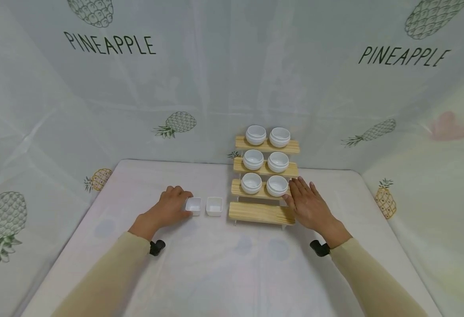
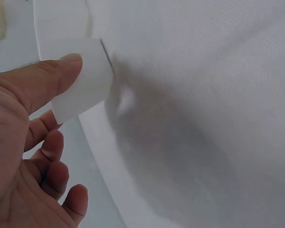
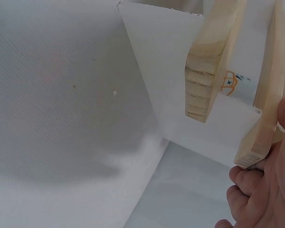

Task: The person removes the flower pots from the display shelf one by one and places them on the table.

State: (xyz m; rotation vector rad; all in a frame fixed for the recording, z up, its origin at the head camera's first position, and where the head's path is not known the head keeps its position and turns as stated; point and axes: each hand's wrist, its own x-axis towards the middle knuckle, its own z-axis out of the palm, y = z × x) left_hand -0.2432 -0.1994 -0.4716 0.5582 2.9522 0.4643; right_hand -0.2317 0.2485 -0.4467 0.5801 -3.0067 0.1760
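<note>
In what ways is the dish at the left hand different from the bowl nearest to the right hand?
The dish is square, while the bowl is round and looks wider. The left hand pinches the dish, whereas the bowl stands on a wooden shelf. Both are white and open at the top.

Six bowls [image 1: 253,161], two dishes [image 1: 214,206] (four boards [image 1: 261,213])

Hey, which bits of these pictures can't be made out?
Head view: the right end of the third plank from the top, behind the right hand.
Left wrist view: where fingers meet the back of the square cup, which hides it.
Right wrist view: part of the right hand, cut off by the right edge.
</note>
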